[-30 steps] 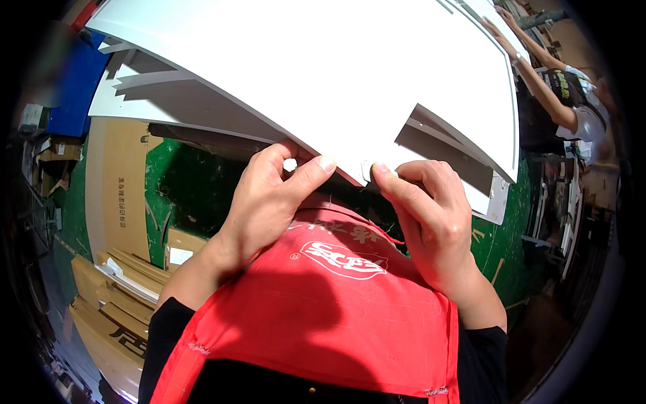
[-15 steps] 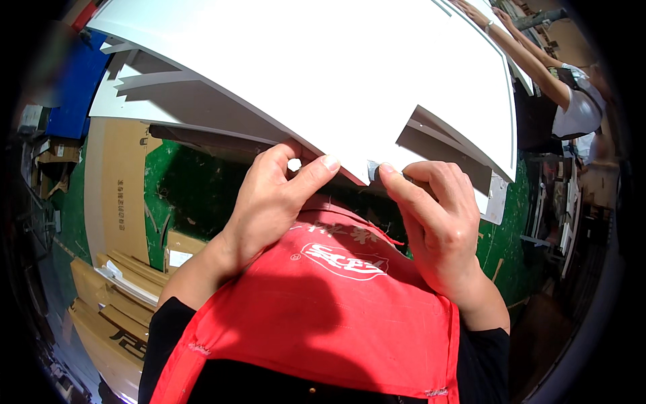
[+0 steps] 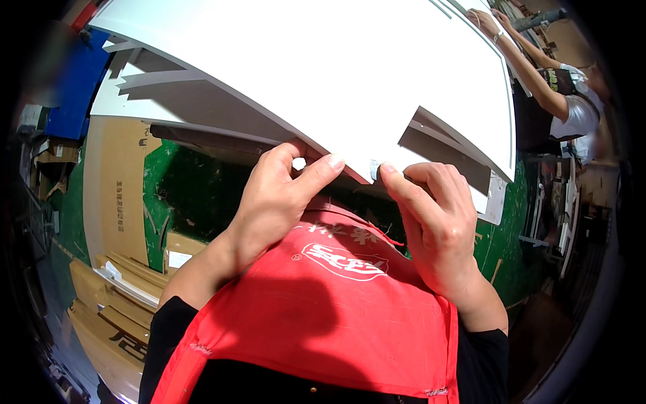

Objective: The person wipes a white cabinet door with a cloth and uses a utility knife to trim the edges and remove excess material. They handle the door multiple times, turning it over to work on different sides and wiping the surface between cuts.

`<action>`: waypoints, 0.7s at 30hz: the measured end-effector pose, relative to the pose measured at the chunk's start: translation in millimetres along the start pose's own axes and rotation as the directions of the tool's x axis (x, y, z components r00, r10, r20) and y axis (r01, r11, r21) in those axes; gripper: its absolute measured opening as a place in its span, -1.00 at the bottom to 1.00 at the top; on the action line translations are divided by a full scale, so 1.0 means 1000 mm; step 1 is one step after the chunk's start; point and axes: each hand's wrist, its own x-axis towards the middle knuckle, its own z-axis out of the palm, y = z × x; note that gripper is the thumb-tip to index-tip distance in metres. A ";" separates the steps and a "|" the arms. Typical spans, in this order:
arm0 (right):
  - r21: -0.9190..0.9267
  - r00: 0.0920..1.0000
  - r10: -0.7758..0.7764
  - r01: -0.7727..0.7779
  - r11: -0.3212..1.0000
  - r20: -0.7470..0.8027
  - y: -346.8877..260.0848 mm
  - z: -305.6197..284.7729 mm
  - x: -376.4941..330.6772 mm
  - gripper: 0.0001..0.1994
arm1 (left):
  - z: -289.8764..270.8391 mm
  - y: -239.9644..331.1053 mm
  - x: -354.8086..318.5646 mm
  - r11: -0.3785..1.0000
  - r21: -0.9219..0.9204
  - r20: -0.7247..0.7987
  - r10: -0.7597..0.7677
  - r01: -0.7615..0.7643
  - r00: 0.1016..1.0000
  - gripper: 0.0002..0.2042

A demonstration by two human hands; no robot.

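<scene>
white panel [image 3: 323,87]: here it is, broad and bright in front of us, its near corner pointing our way, right between the two hands.
left hand [image 3: 266,192]: we have its fingers curled closed about a small white lump [image 3: 299,163], thumb tip against the panel's edge; what the hidden fingers press underneath, we cannot tell.
right hand [image 3: 437,219]: thumb and forefinger pinched together, and we've got a small grey piece [image 3: 375,170] in that pinch, right at the panel's near corner (touching it or just over it, we can't say).
cut-out [image 3: 431,145]: we spot it dark in the panel, just beyond the right hand.
red apron [image 3: 377,316]: it spreads below both hands, a shadow falling across its front.
brown cardboard [image 3: 118,188]: off to our left, a long sheet, with more pieces stacked nearer us.
green floor [image 3: 195,182]: we glimpse it between cardboard and left hand.
co-worker [image 3: 568,108]: over on our far right, both arms stretched toward the top of our view.
</scene>
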 end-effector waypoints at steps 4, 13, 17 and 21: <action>0.039 0.999 0.002 0.000 0.999 -0.039 0.003 -0.001 -0.004 -0.58 | 0.000 -0.001 0.001 1.000 0.003 -0.003 0.007 -0.007 1.000 -0.70; 0.064 0.999 0.029 -0.026 0.998 -0.044 -0.005 -0.004 0.000 -0.55 | -0.002 0.001 0.001 0.996 0.090 -0.011 0.010 -0.009 1.000 -0.70; 0.035 0.998 0.014 -0.012 0.999 -0.055 -0.003 0.000 -0.005 -0.56 | -0.001 0.001 0.000 0.999 0.041 -0.007 0.004 -0.004 1.000 -0.70; 0.079 0.996 0.023 -0.016 0.997 -0.088 -0.001 0.004 -0.008 -0.57 | -0.001 0.000 0.002 0.999 0.037 -0.005 -0.015 0.015 1.000 -0.70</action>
